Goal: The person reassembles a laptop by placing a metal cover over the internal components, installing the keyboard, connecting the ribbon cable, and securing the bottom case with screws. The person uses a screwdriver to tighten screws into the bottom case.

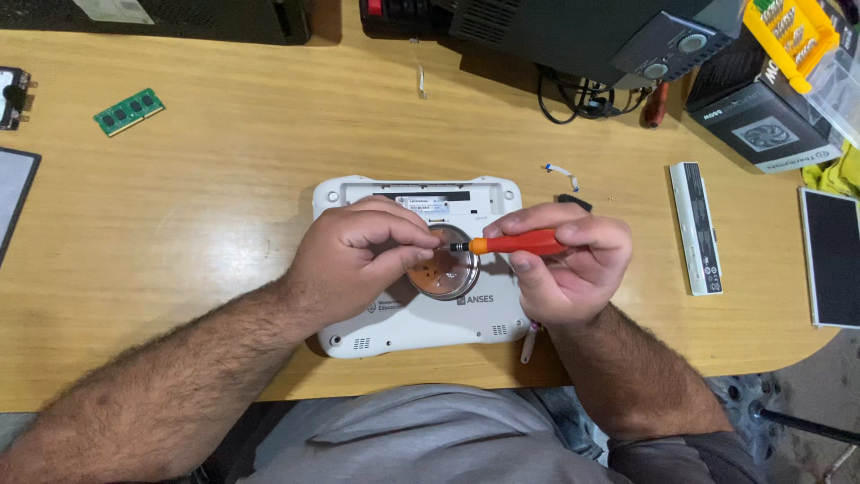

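— Netbook, white, lies bottom-up near the bench's front edge, about midway along it, with both hands over it. What worries you?

— It could shift. Neither hand pins the shell, so a hard push on the tool could slide it along the bench.

— And the small round dish on top of it?

— It sits loose between the two hands. A nudge could tip it and scatter whatever lies in it, which I cannot make out.

— The hands themselves?

— The right hand is closed around the orange screwdriver, tip pointing left over the dish. The left hand pinches its fingertips together at that tip. Anything tiny there could drop; I cannot see what is pinched.
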